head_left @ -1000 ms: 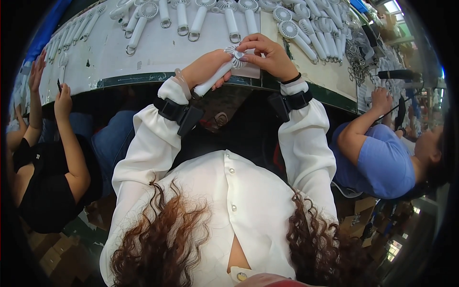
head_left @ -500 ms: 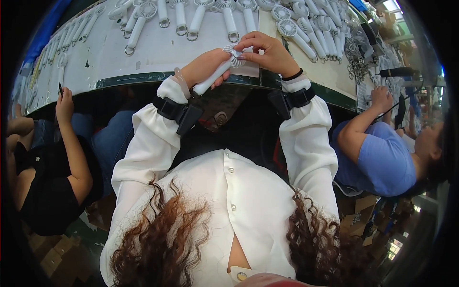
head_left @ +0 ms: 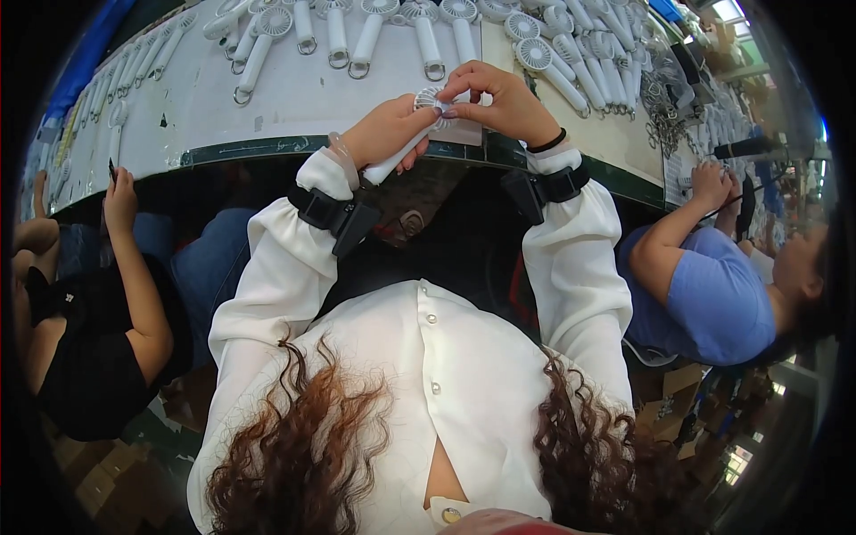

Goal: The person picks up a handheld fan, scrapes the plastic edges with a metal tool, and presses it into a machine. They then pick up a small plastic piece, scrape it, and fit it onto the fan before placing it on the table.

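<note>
- Gripping the white fan point(head_left: 399, 155), the left hand point(head_left: 383, 129) is wrapped near its neck; the smooth, rounded handle slants from those fingers toward the near left.
- Right hand point(head_left: 501, 102): thumb and forefinger close together at the round, ribbed head, left of them; whether they pinch anything cannot be told.
- Beyond the fingers: glossy fans point(head_left: 369, 41) with metal rings point(head_left: 358, 69).

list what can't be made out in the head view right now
Head view: part of the held fan at its head, covered by the right grip; any small piece pinched there is hidden.
Head view: part of its handle, behind the left grip.
Head view: the head of one far fan, cut off by the upper edge.
Head view: metal pieces, too small and tangled to count.
</note>
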`<state>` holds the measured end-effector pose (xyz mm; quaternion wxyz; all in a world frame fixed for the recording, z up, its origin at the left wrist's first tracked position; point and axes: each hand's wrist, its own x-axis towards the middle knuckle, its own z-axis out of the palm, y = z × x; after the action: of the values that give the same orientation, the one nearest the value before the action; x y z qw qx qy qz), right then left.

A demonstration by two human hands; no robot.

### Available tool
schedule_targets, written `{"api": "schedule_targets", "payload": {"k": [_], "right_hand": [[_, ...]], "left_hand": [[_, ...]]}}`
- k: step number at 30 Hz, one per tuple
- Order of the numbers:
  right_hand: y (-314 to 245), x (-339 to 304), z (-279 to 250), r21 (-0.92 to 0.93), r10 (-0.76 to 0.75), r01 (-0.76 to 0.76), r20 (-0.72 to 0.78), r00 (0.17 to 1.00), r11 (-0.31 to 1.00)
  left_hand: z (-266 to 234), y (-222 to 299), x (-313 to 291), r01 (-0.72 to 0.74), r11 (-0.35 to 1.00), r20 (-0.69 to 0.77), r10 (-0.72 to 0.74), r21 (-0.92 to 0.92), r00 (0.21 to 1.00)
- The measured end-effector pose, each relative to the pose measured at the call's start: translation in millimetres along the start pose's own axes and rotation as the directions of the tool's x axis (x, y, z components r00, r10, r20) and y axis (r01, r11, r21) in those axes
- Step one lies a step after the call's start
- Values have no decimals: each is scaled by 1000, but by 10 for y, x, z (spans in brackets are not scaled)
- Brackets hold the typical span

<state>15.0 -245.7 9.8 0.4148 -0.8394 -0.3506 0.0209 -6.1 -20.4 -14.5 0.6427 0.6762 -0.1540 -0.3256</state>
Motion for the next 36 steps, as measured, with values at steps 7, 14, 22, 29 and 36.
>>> {"api": "schedule_targets", "payload": {"k": [7,14,22,29,36], "right_hand": [[7,-2,-23,3,11,-11,8,1000,1000],[60,-40,-1,11,-11,11,-7,1000,1000],[34,-74,15,53,-89,91,-40,995,994],[37,-103,23,48,-73,76,-60,996,996],[30,-115,33,24,-83,85,-71,994,996]], "left_hand": [[28,-33,14,-40,997,-41,44,73,998],[83,5,-26,-56,988,-80,68,145,994],[116,22,-45,-57,976,-109,81,208,991],[128,30,-40,-58,974,-114,85,218,990],[127,31,-44,-58,975,-111,83,215,990]]}}
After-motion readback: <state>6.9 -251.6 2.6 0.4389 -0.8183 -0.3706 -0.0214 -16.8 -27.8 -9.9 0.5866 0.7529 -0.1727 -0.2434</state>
